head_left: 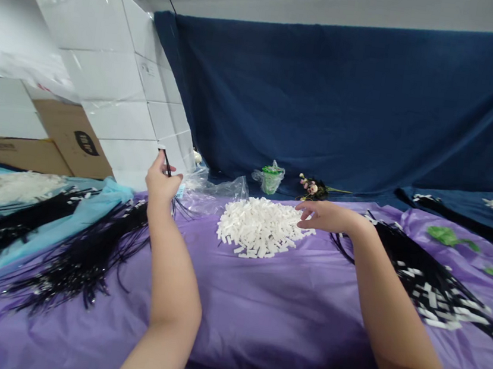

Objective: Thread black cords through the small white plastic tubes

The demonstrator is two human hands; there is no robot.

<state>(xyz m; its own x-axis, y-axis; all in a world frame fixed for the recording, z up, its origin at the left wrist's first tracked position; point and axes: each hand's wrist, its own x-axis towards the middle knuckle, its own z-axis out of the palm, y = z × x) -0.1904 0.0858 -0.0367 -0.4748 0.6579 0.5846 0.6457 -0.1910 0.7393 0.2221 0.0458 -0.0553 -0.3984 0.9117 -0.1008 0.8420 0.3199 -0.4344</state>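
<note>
My left hand [161,181] is raised at the left, its fingers closed on a black cord [167,163] with a small white piece at its top end. A pile of small white pieces [262,225] lies on the purple cloth [258,306] in the middle. My right hand [321,216] hovers at the right edge of that pile, palm down, fingers apart, with nothing seen in it. Black cords [86,248] lie bunched below and left of my left hand. More black cords [417,259], with white tips, lie beyond my right forearm.
Stacked white boxes [124,85] and a brown carton [70,133] stand at the left. Clear plastic wrap [218,192], a green-and-clear cup [271,178] and small flowers [313,188] sit behind the pile. A dark blue cloth [329,99] hangs at the back.
</note>
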